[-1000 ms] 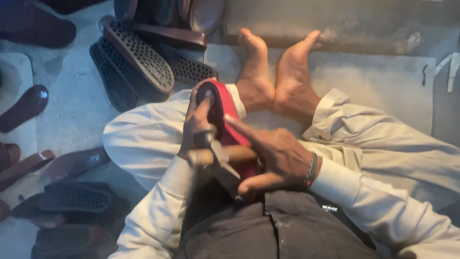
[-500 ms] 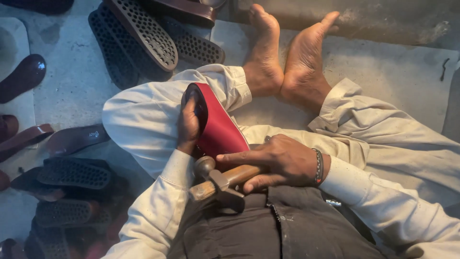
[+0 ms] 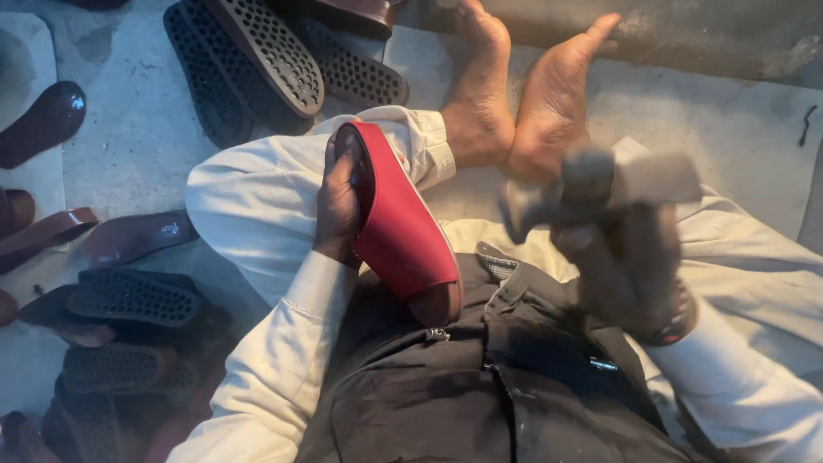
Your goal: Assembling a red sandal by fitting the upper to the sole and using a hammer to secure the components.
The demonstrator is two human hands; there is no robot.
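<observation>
I sit cross-legged on the floor in white clothes. My left hand grips the upper end of a red slipper, which stands on edge on my lap, its lower end near my waist. My right hand is raised to the right of the slipper and holds a hammer by its handle, the metal head up and blurred. The hammer is apart from the slipper. My bare feet lie crossed beyond it.
Black studded shoe soles lie piled at the top left. More dark soles and brown sandals sit along the left edge on the concrete floor. A grey wall base runs along the top right.
My right hand has lifted the hammer up and to the right, away from the slipper. The left hand keeps holding the slipper on my lap.
</observation>
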